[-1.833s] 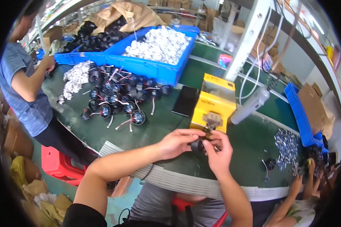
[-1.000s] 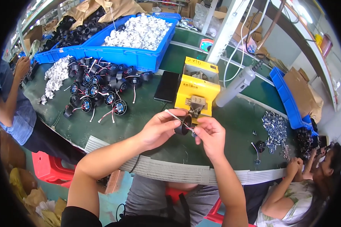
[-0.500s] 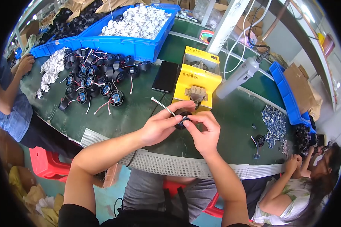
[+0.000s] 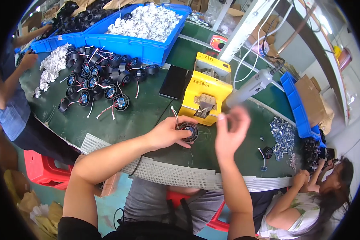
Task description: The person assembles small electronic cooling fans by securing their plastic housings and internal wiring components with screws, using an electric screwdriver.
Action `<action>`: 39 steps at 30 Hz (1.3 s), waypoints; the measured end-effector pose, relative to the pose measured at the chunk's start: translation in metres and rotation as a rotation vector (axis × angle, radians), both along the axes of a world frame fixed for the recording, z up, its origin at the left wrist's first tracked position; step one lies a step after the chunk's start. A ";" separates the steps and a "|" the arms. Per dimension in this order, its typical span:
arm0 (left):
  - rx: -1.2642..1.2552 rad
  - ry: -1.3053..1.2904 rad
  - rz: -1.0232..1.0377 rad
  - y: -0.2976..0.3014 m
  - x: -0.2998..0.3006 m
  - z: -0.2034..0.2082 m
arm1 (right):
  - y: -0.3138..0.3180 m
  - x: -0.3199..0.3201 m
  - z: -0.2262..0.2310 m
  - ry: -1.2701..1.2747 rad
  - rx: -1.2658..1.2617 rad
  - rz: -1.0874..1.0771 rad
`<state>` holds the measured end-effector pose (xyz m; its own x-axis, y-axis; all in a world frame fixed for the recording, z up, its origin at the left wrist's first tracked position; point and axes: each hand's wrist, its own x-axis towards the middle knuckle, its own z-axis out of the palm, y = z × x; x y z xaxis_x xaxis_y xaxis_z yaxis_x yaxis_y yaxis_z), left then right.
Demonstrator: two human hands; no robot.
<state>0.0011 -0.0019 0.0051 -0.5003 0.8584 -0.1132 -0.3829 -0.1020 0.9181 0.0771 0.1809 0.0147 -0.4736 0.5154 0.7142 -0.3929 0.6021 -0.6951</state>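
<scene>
My left hand (image 4: pixel 170 134) grips a round black housing (image 4: pixel 192 129) with a blue circuit board in its face. Its thumb lies over the board, and a bundle of thin wires (image 4: pixel 175 114) with a white plug rises beside the fingers. Off to the right, apart from the housing, my right hand (image 4: pixel 231 134) is raised with thumb and fingers spread; motion smears its fingertips, and I see nothing in it. Just beyond both hands stands a yellow box-shaped machine (image 4: pixel 196 85) with a metal fixture (image 4: pixel 206 103) on its front.
Several similar wired housings (image 4: pixel 93 82) are heaped at left, beside white plastic parts (image 4: pixel 54 66). A blue bin (image 4: pixel 138 48) of white parts sits behind. Near the machine are a black flat device (image 4: pixel 175 82) and a grey cylindrical tool (image 4: pixel 250 89). Small boards (image 4: pixel 283 134) lie right; co-workers sit both sides.
My right hand has let go of the housing and moved right. The housing, still in my left hand, now shows its board face upward and sits slightly lower.
</scene>
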 end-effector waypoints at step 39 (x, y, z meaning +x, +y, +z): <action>-0.179 -0.191 0.077 0.008 -0.011 -0.012 | -0.063 -0.032 0.023 0.049 -0.318 0.465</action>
<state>-0.0100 0.0060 -0.0066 -0.5183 0.7766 -0.3581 -0.5482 0.0197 0.8361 0.0450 0.1177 0.0378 -0.6725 0.4537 0.5847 -0.6031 0.1221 -0.7883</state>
